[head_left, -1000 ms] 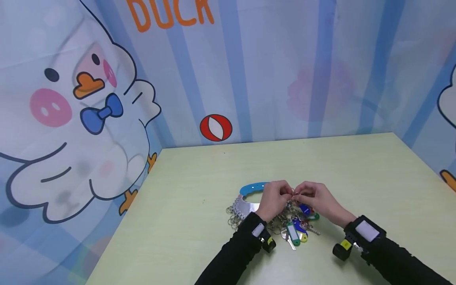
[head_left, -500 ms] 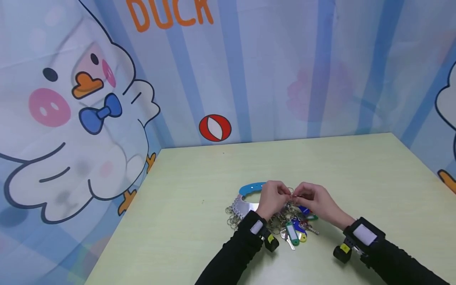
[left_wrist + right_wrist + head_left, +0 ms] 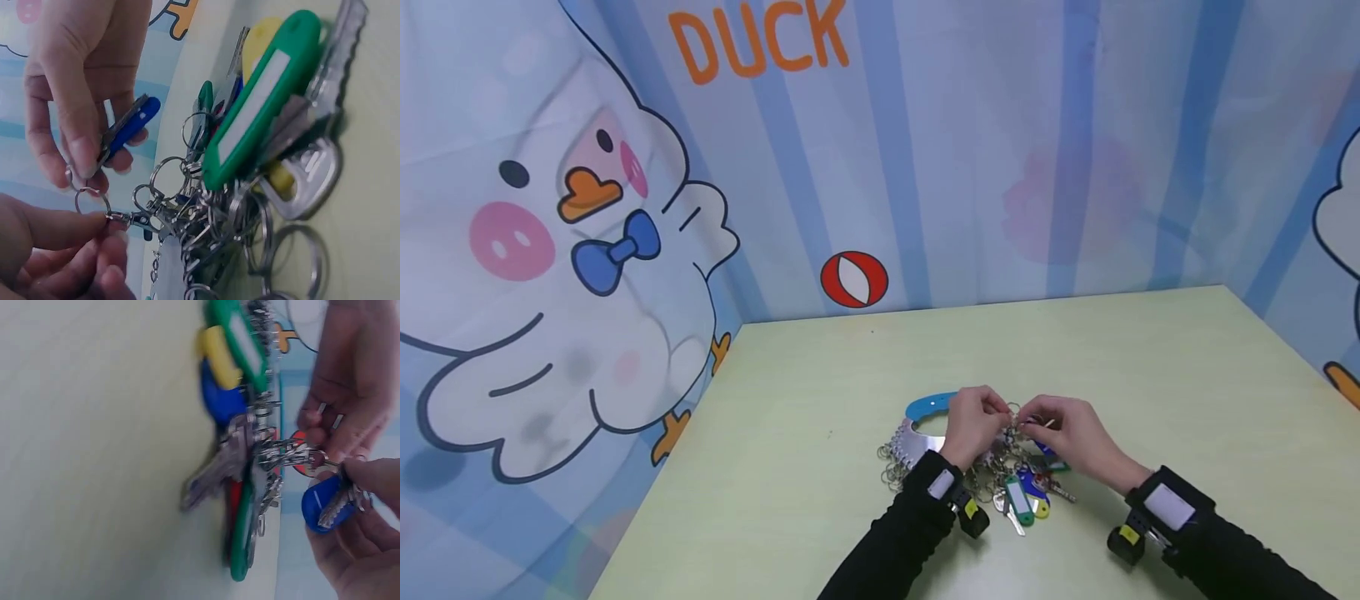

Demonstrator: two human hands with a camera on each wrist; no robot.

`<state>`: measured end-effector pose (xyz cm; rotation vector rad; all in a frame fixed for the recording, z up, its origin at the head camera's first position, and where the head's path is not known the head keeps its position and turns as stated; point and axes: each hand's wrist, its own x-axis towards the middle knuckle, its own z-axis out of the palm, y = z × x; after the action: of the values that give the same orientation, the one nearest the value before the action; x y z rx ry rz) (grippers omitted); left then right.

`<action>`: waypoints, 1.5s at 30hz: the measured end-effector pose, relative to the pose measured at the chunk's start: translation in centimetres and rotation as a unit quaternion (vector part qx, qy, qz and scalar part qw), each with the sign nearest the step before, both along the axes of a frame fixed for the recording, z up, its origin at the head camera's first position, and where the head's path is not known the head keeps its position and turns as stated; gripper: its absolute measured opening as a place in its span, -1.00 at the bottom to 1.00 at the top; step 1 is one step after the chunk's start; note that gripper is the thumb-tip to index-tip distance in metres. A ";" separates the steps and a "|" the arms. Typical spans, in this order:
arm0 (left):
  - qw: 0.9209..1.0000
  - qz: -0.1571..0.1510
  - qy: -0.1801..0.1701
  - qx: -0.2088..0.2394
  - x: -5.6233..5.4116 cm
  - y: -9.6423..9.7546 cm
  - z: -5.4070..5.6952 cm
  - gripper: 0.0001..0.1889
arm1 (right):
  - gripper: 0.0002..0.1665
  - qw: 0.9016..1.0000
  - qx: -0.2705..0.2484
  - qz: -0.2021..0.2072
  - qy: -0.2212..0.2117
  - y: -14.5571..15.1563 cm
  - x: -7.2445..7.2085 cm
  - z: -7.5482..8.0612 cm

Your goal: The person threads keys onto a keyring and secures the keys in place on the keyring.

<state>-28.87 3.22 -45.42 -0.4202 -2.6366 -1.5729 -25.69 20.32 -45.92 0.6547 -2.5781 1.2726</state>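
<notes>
My left hand (image 3: 976, 427) pinches the small metal clasp (image 3: 119, 217) at the base of a split ring (image 3: 87, 199). Facing it, my right hand (image 3: 1078, 433) holds a blue key tag (image 3: 328, 503) together with a silver key (image 3: 337, 509) between thumb and fingers. Another ring at the right fingertips meets the split ring in the left wrist view. Under both hands lies a silver plate (image 3: 917, 443) with a blue curved handle (image 3: 928, 406), its edge lined with metal clasps and rings. My left hand covers part of the plate.
Green key tags (image 3: 1019, 502), a yellow tag (image 3: 1041, 507) and several keys (image 3: 1015, 521) hang in a cluster at the plate's right side, resting on the pale table (image 3: 760, 500). A cartoon-printed curtain (image 3: 970, 150) stands behind the table.
My fingertips have drawn slightly apart, the right hand shifting a little to the right. The head view has tilted slightly up. The plate stays in place.
</notes>
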 end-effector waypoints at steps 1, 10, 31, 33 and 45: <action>1.000 -0.009 0.002 0.001 0.0 0.0 -0.1 -0.97 | -0.82 1.000 -0.004 -0.003 -0.017 0.2 0.0 0.1; 0.994 -0.085 -0.045 0.052 -0.3 -0.3 -0.6 -0.95 | -0.53 0.979 -0.100 -0.022 -0.177 1.4 0.0 0.9; 0.994 -0.082 -0.067 0.022 -0.6 -0.1 -0.4 -0.93 | -0.51 0.976 -0.083 -0.072 -0.190 2.0 -0.3 0.7; 0.994 -0.082 -0.063 0.021 -0.6 -0.1 -0.3 -0.93 | -0.52 0.976 -0.084 -0.077 -0.186 2.0 -0.4 0.7; 0.995 -0.080 -0.063 0.018 -0.3 0.3 -0.1 -0.93 | -0.53 0.971 -0.106 -0.067 -0.205 2.2 -0.5 0.4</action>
<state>-29.16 3.49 -45.54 -0.5604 -2.7232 -1.7442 -26.21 22.56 -45.49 0.1874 -2.6744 1.7594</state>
